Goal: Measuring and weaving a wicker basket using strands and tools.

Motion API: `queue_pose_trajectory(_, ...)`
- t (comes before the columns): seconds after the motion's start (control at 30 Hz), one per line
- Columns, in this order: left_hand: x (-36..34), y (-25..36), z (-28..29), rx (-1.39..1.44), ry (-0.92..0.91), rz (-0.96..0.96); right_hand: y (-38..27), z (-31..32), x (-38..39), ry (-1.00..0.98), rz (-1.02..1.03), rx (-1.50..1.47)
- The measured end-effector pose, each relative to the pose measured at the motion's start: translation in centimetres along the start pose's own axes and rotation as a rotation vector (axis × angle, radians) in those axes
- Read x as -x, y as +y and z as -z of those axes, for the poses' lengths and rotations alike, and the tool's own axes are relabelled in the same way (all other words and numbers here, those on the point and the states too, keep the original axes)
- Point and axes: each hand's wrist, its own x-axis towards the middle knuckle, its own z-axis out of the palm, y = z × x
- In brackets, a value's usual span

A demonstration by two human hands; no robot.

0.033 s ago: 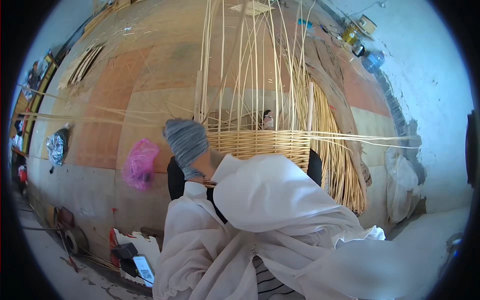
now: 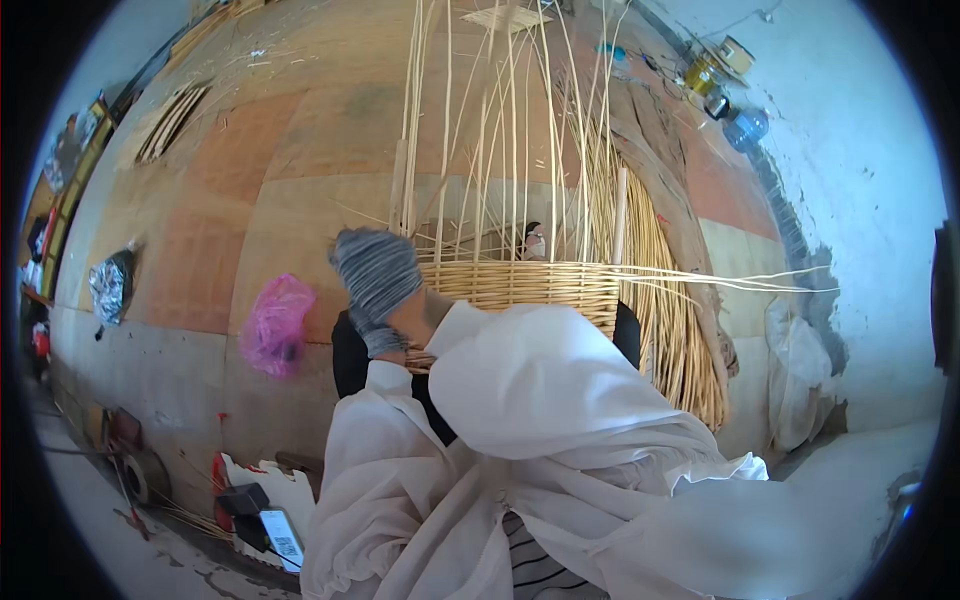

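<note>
A half-woven wicker basket (image 2: pixel 520 285) of pale rods stands before me, between my dark-clad knees. Long upright stakes (image 2: pixel 514 150) rise from its weave, and loose weaver ends (image 2: pixel 720 278) stick out at its right side. At its left corner my right hand (image 2: pixel 378 275), in a grey striped knit glove, is closed with its fingers curled; whatever it grips is hidden. Just below, partly covered by it, is my left hand (image 2: pixel 380 338) in a matching glove, its fingers out of sight. Both forearms wear loose white sleeves, the right one crossing in front of the basket.
To the right of the basket lies a long bundle of rods (image 2: pixel 670 330) on brown cloth. A pink plastic bag (image 2: pixel 277 325) and a silvery bag (image 2: pixel 110 288) lie on the floor at left. A phone (image 2: pixel 283 540) rests at lower left. Thin slats (image 2: pixel 172 122) lie farther off.
The long thin strands that stretched left from my hands no longer show there. My hands stay at the basket's left corner, barely shifted.
</note>
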Motion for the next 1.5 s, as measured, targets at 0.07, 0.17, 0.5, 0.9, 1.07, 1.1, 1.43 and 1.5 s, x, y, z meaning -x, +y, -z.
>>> queue_pose_trajectory(0.07,-0.8,-1.0,0.8,-0.419,0.038,-0.084,2.8,0.5,-0.5,-0.09,0.079,0.072)
queue_pose_trajectory(0.17,-1.1,0.0,0.4,-0.74,0.078,-0.133,6.4,1.1,-0.8,-0.289,0.097,0.096)
queue_pose_trajectory(0.5,-1.5,-0.5,-0.6,-0.417,-0.006,-0.171,3.1,2.1,-1.1,-0.051,0.362,-0.309)
queue_pose_trajectory(0.9,2.4,0.1,-4.9,-1.067,0.012,-0.315,17.7,0.7,10.0,0.264,-0.84,-1.719)
queue_pose_trajectory(1.07,3.4,2.2,-4.9,-1.731,-0.263,-0.809,19.0,0.3,4.9,-0.039,-0.66,-1.197)
queue_pose_trajectory(1.1,3.6,2.7,-5.1,-1.742,-0.258,-0.803,18.1,0.2,2.1,-0.082,-0.538,-0.893)
queue_pose_trajectory(1.43,3.0,2.1,-7.1,-1.782,-0.176,-0.74,18.9,0.6,5.8,0.595,-0.751,-1.543)
queue_pose_trajectory(1.5,3.1,1.2,-7.4,-1.8,-0.203,-0.724,21.5,-0.8,9.9,0.498,-0.73,-1.689)
